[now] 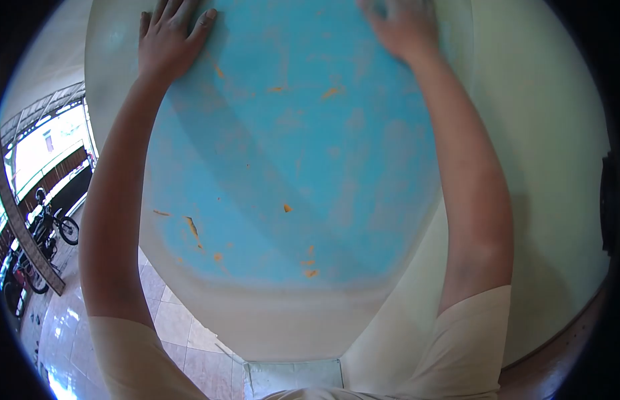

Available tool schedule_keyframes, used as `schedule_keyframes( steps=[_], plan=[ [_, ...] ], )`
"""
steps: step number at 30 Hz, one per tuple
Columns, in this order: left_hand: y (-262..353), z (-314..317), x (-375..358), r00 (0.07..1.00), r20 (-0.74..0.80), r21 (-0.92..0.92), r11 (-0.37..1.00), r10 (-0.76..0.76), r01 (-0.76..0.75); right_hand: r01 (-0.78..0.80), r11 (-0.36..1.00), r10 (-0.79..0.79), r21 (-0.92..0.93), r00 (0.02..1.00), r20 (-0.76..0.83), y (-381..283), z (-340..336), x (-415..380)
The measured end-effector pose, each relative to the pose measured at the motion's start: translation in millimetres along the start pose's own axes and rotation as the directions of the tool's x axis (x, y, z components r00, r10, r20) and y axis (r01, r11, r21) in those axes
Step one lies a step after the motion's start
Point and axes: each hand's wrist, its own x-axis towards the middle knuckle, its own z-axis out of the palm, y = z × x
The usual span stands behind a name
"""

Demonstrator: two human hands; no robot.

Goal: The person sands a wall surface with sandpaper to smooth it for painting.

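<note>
A large pale surface (293,320) rises in front of me, with a broad light-blue patch (337,167) across its middle. The blue is worn, with pale streaks and several small orange-brown chips (192,228). Both my arms stretch up along it. At the upper left my left hand (169,40) lies flat against the pale side border, fingers apart, tips cut off by the frame's top. My right hand (407,30) is up at the right edge of the blue, slightly blurred, its thumb spread away and its other fingertips beyond the frame. Neither hand shows anything held.
A pale green wall (550,120) stands on the right, with a dark object (607,203) at its far edge. Tiled floor (173,320) shows at lower left. Parked motorbikes (47,223) stand by a bright opening at left. A pale box-like piece (293,379) sits below the surface.
</note>
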Motion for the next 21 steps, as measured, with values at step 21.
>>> schedule_keyframes(
  steps=[21],
  plan=[
    [59, 19, -29, 0.957, 0.000, -0.014, 0.956, 0.291, -0.291, -0.189, 0.982, 0.189, -0.017, 0.982, -0.003, -1, 2, 4]
  ],
)
